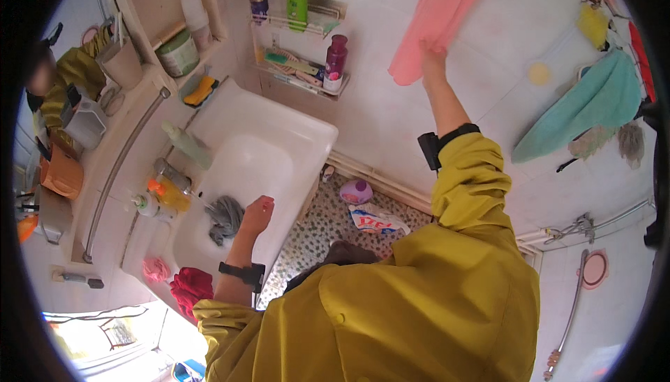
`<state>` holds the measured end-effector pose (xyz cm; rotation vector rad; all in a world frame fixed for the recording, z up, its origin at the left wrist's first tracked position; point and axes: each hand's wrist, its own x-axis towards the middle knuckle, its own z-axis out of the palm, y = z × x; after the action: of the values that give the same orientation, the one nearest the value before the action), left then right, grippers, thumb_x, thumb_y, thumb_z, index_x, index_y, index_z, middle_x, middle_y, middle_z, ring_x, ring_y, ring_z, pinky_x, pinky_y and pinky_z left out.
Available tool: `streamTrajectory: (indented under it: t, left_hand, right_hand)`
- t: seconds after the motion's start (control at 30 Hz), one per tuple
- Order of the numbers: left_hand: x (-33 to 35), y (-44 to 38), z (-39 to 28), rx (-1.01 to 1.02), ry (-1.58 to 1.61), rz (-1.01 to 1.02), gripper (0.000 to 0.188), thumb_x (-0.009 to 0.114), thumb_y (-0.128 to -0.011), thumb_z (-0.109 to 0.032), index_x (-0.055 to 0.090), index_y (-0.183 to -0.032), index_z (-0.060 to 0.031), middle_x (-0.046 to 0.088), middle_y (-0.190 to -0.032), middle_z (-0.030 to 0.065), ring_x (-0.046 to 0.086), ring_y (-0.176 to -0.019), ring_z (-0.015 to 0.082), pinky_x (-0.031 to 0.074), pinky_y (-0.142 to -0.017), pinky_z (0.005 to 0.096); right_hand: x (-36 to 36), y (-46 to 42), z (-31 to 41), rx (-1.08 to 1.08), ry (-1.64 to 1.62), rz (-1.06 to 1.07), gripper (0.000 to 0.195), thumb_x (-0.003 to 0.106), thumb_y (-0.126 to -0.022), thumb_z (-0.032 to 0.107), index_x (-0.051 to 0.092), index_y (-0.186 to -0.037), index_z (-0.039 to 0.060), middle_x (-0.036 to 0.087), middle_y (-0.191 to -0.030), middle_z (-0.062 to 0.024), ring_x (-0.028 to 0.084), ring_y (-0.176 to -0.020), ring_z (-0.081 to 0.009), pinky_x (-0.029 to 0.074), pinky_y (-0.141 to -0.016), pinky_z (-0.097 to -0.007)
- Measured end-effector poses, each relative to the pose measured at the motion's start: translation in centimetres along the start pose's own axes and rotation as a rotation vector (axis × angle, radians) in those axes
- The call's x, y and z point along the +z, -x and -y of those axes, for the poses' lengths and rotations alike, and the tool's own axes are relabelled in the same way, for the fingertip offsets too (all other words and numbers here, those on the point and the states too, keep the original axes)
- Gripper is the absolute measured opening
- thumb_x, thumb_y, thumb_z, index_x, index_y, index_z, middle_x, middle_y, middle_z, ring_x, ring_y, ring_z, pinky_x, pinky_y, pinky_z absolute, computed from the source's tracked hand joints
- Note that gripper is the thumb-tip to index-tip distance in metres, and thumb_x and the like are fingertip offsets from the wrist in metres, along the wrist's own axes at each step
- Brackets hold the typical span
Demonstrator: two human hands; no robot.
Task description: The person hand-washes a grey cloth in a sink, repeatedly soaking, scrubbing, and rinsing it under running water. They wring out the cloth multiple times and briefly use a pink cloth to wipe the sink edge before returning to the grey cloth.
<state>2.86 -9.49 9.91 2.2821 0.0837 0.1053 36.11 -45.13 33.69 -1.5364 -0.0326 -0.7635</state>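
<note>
A pink towel (439,21) hangs on the wall at the upper right of centre. My right hand (433,60) grips its lower part. My left hand (258,214) is over the white washbasin (309,120), its fingers curled and nothing visible in them. Just left of it, a wet-looking grey cloth (225,220) lies in the bowl below the faucet (171,172), where a thin stream of water seems to run. A red cloth (191,288) and a small pink cloth (156,269) rest at the basin's near left edge. Both my wrists wear black straps.
Pump bottles (172,193) and a pale green bottle (187,144) stand by the faucet. A wire wall rack (303,78) holds bottles and combs. A teal towel (586,104) hangs at right. On the pebble-patterned floor are a purple container (356,191) and a plastic bag (378,221).
</note>
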Motion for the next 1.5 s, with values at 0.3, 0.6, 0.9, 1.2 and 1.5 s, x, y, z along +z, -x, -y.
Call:
streamTrajectory:
  t: [0.3,0.6,0.9,1.2,1.5]
  left_hand:
    - [-1.5,-1.1,-1.7,-0.231,-0.068,-0.214,0.027,0.049,-0.083,-0.028,0.059,-0.088,-0.0034,0.06,-0.08,0.0205,0.059,-0.078,0.0317,0.047,-0.068,0.0357]
    - [4.0,-6.6,-10.6,-0.365,1.059,0.251,0.031,0.049,-0.084,-0.031,0.051,-0.104,-0.0068,0.055,-0.097,0.0044,0.052,-0.092,0.017,0.042,-0.079,0.0333]
    - [3.3,-2.5,-17.0,-0.585,1.487,0.312,0.039,0.045,-0.084,-0.039,0.051,-0.104,-0.0066,0.055,-0.101,0.0063,0.052,-0.093,0.0188,0.042,-0.082,0.0335]
    - [0.5,-0.8,-20.4,-0.617,1.628,0.081,0.048,0.04,-0.084,-0.048,0.052,-0.105,-0.0064,0.055,-0.104,0.0083,0.053,-0.094,0.0205,0.041,-0.085,0.0337]
    - [4.9,-4.6,-20.6,-0.474,1.781,-0.479,0.053,0.032,-0.086,-0.053,0.052,-0.103,-0.0065,0.056,-0.096,0.0066,0.054,-0.088,0.0183,0.044,-0.081,0.0324]
  right_hand:
    - [-2.2,13.8,2.5,-0.739,0.86,0.853,0.015,0.061,-0.07,0.017,0.06,-0.075,0.0033,0.052,-0.073,-0.0152,0.05,-0.071,-0.0318,0.041,-0.071,-0.0396]
    - [-5.4,23.0,8.5,-0.774,-0.02,1.136,0.024,0.062,-0.066,0.017,0.054,-0.081,-0.0001,0.046,-0.101,-0.016,0.042,-0.093,-0.0365,0.034,-0.081,-0.0438]
    - [0.3,25.3,4.5,0.017,0.199,1.398,0.038,0.044,-0.085,0.028,0.047,-0.108,-0.0012,0.05,-0.112,-0.0216,0.044,-0.108,-0.0352,0.034,-0.092,-0.0394]
    - [-1.3,27.6,6.4,-0.668,-0.439,1.574,0.032,0.049,-0.081,0.027,0.052,-0.102,0.0021,0.052,-0.105,-0.0151,0.046,-0.105,-0.03,0.036,-0.088,-0.0418]
    - [5.1,26.4,4.5,0.333,-0.018,1.407,0.031,0.043,-0.087,0.029,0.05,-0.077,0.0008,0.059,-0.073,-0.0119,0.055,-0.069,-0.0269,0.043,-0.062,-0.0328]
